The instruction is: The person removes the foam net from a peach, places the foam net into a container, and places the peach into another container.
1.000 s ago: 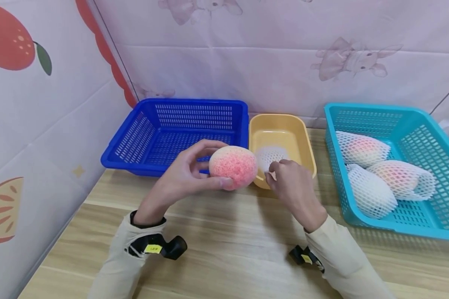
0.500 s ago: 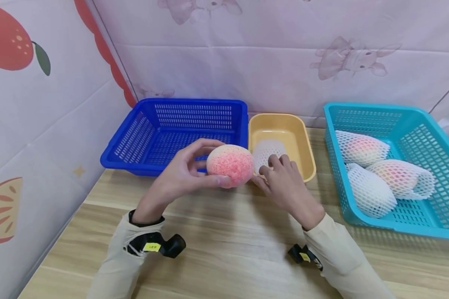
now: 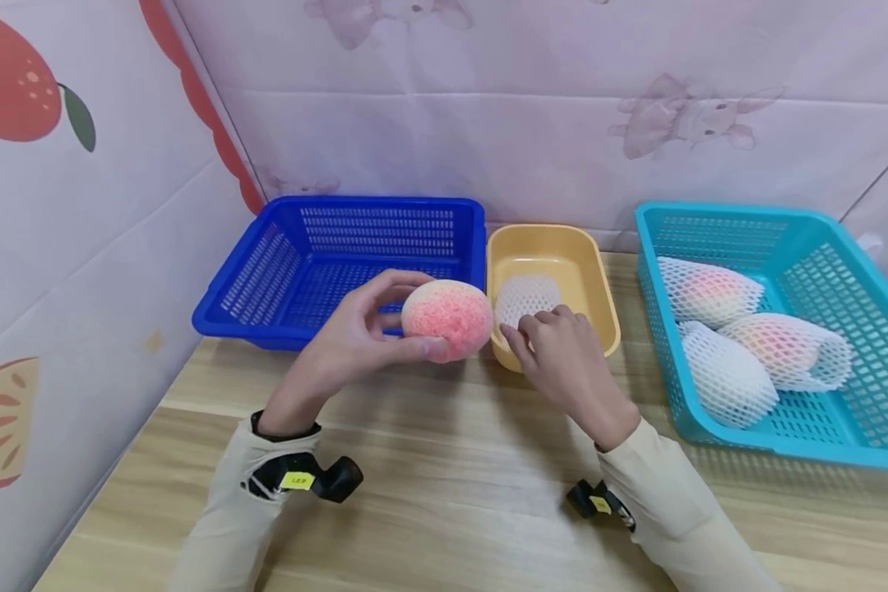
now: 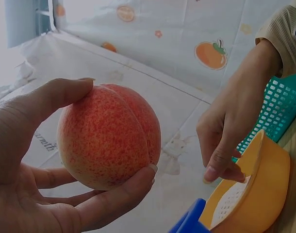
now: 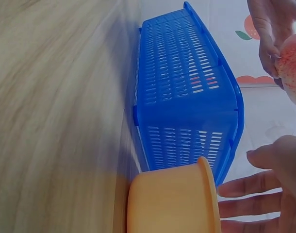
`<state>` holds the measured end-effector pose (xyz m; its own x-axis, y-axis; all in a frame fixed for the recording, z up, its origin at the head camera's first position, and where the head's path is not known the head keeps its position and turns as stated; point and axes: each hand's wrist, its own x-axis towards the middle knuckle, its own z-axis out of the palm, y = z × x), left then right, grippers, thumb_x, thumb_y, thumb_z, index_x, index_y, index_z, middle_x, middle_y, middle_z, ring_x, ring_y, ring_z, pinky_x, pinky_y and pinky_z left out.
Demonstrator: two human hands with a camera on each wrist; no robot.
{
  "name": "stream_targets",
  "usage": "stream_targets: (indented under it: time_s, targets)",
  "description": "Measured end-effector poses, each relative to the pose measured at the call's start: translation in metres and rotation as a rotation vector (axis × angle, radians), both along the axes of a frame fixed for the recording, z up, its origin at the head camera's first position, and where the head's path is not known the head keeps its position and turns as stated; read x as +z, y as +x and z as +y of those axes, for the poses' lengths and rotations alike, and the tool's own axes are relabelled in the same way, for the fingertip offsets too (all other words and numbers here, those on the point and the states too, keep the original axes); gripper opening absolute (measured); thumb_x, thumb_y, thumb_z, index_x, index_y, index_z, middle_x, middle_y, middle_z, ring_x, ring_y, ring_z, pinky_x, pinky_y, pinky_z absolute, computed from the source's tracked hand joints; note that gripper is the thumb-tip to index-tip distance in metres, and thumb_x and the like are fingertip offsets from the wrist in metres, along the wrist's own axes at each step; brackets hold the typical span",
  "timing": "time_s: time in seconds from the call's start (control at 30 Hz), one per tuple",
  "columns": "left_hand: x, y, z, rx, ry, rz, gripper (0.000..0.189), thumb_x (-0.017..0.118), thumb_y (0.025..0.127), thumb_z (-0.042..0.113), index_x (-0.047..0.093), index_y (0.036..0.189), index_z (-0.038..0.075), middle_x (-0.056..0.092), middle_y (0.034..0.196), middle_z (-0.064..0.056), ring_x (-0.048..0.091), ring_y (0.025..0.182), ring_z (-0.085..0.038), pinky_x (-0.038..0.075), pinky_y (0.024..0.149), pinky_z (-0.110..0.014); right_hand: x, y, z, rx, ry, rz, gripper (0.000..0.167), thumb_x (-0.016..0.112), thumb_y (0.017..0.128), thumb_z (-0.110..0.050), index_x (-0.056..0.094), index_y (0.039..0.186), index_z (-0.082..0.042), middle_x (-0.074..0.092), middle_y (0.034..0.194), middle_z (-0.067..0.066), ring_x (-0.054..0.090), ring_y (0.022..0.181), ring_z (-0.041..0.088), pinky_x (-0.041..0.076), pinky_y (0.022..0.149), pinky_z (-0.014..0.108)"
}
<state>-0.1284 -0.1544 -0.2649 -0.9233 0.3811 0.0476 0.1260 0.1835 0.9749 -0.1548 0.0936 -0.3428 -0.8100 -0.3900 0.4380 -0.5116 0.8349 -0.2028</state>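
A pink and cream peach (image 3: 447, 319) is held in my left hand (image 3: 344, 345), thumb on one side and fingers on the other. The left wrist view shows the peach (image 4: 109, 138) bare, with its crease facing the camera. My right hand (image 3: 573, 362) is over the front of the yellow tray (image 3: 603, 304), a little right of the peach. In the right wrist view the right hand's fingers (image 5: 250, 206) are extended, thumb apart, holding nothing. Just beyond its fingertips, a white foam net (image 3: 527, 296) lies in the tray.
A blue basket (image 3: 340, 201) stands to the left of the tray. On the right is a teal basket (image 3: 821, 448) with 3 net-wrapped peaches (image 3: 728, 374). All stand on a wooden table (image 3: 444, 493) against a printed wall covering (image 3: 533, 148).
My right hand's fingers spread near the foam net, then drew closer together over the tray's front. The net has shifted slightly back. My left hand still holds the peach in nearly the same place.
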Motion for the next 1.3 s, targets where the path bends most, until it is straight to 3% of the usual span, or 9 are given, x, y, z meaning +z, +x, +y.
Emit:
stream_targets:
  time_s: [0.23,0.47,0.7,0.8,1.3]
  targets:
    - [-0.001,-0.001,-0.006,0.035,-0.003,-0.005,0.059,0.081,0.078,0.014,0.053,0.13,0.014,0.052,0.13,-0.008,0.063,0.108,-0.028,0.056,0.081,-0.039,0.001,-0.002,-0.007,-0.06,-0.043,-0.008,0.042,0.054,0.098,-0.033,0.06,0.066,-0.007,0.054,0.058,0.005,0.054,0.057,0.028,0.043,0.05,0.04]
    - [-0.012,-0.001,-0.019,0.098,-0.06,0.003,0.062,0.081,0.077,0.014,0.052,0.132,0.015,0.052,0.131,-0.008,0.063,0.106,-0.029,0.056,0.081,-0.037,0.004,-0.007,-0.025,-0.131,-0.101,0.01,0.044,0.05,0.099,-0.033,0.054,0.064,-0.007,0.053,0.058,0.008,0.055,0.055,0.03,0.044,0.046,0.04]
    - [-0.02,-0.001,-0.03,0.118,-0.048,-0.007,0.062,0.079,0.079,0.012,0.05,0.134,0.012,0.052,0.131,-0.009,0.062,0.111,-0.03,0.055,0.084,-0.036,0.009,-0.014,-0.047,-0.242,-0.043,-0.042,0.049,0.038,0.102,-0.04,0.053,0.079,0.001,0.055,0.075,0.02,0.052,0.071,0.038,0.042,0.062,0.045]
    - [-0.021,-0.001,-0.031,0.114,-0.044,-0.003,0.062,0.079,0.079,0.011,0.049,0.134,0.011,0.052,0.131,-0.01,0.062,0.111,-0.03,0.055,0.083,-0.036,0.009,-0.016,-0.053,-0.271,-0.033,-0.078,0.052,0.035,0.102,-0.043,0.051,0.08,0.001,0.052,0.077,0.02,0.048,0.073,0.037,0.04,0.064,0.045]
    - [-0.016,-0.01,-0.036,0.112,-0.102,0.038,0.061,0.078,0.081,0.013,0.048,0.134,0.009,0.051,0.131,-0.012,0.06,0.113,-0.032,0.054,0.086,-0.037,0.013,-0.032,-0.055,-0.239,0.041,-0.301,0.07,0.031,0.093,-0.068,0.049,0.088,0.0,0.042,0.083,0.015,0.038,0.084,0.033,0.033,0.078,0.042]
